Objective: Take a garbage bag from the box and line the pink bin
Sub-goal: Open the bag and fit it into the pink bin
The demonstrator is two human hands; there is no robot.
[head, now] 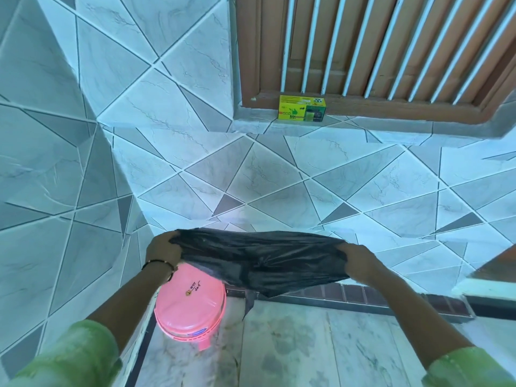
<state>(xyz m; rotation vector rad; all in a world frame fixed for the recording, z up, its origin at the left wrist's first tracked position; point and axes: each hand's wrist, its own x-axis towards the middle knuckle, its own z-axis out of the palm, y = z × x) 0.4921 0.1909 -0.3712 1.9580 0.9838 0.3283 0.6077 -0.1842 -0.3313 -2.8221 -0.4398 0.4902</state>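
Observation:
A black garbage bag (259, 261) is stretched sideways between my two hands, above the floor. My left hand (163, 248) grips its left end and my right hand (358, 262) grips its right end. Below my left wrist stands the pink bin (190, 305) in the corner, with its pink lid down and some writing on top. The bag's lower left edge overlaps the bin's far rim. The yellow-green box of bin bags (302, 108) sits on the window ledge, high above and well away from both hands.
Tiled walls meet in a corner at the left. A brown window frame with white bars (391, 51) is above the ledge (335, 127). Marble floor (307, 344) lies in front of the bin, with a dark tile skirting along the wall.

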